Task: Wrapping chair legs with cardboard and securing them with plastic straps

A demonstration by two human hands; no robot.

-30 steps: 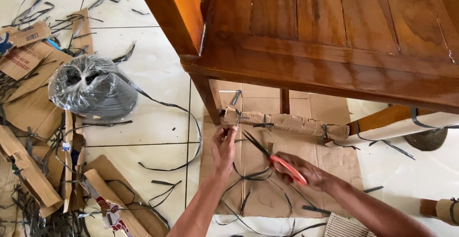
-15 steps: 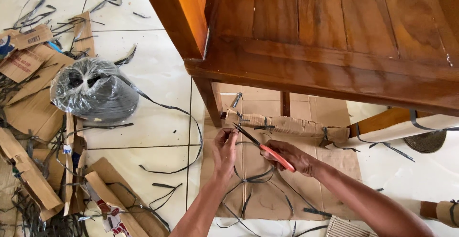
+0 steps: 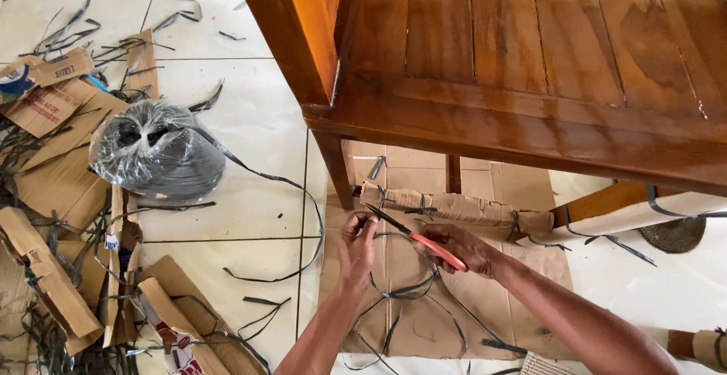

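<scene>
Raised slightly nearer the cardboard-wrapped rail (image 3: 454, 207), the scissors (image 3: 413, 233) are gripped in the closed right hand (image 3: 454, 248); a black strap (image 3: 372, 218) is pinched by the left hand (image 3: 356, 245) at the blade tips, above the floor cardboard (image 3: 515, 284).

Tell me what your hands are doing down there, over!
Left hand pinching black strap. Right hand gripping orange-handled scissors, blades at the strap by the cardboard-wrapped rail. Loose strap loops lie on the cardboard sheet.

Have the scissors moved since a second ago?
Yes. The scissors moved up-left towards the wooden leg, tips now by the left hand.
</scene>
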